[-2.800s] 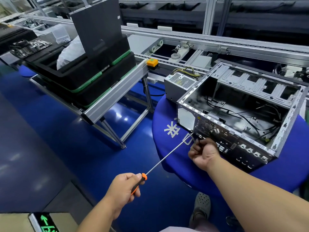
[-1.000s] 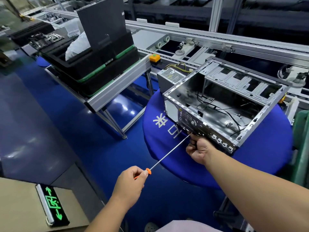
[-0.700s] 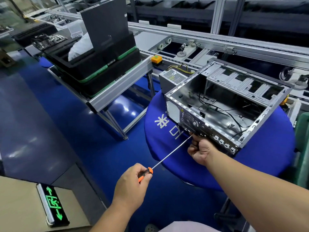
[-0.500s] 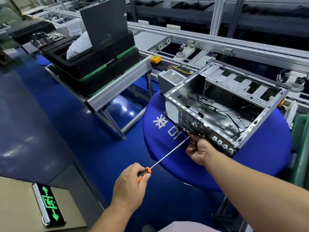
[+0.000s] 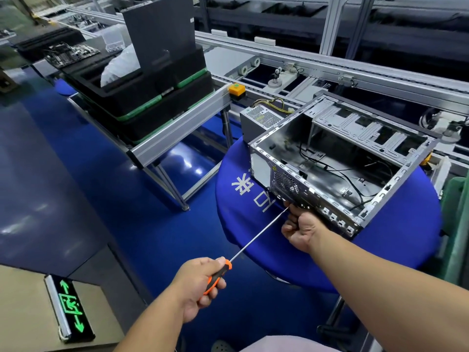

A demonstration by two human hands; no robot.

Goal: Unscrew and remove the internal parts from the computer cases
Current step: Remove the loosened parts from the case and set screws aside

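Screwdriver (image 5: 250, 245) showing orange-and-black handle w/ silver shaft. Computer case (image 5: 337, 171) showing bare silver-grey metal, black cables inside, perforated mesh patch at rear. Round table (image 5: 396, 240) wearing deep blue cover w/ white characters. Stacked trays (image 5: 152, 97) showing black w/ green edges. Sign (image 5: 69, 304) glowing green on black.

Left hand (image 5: 200, 283) grips screwdriver (image 5: 253, 242), tip at case (image 5: 337, 168) rear panel; right hand (image 5: 302, 229), fingers curled, steadies shaft there. Case on blue counter (image 5: 396, 245).
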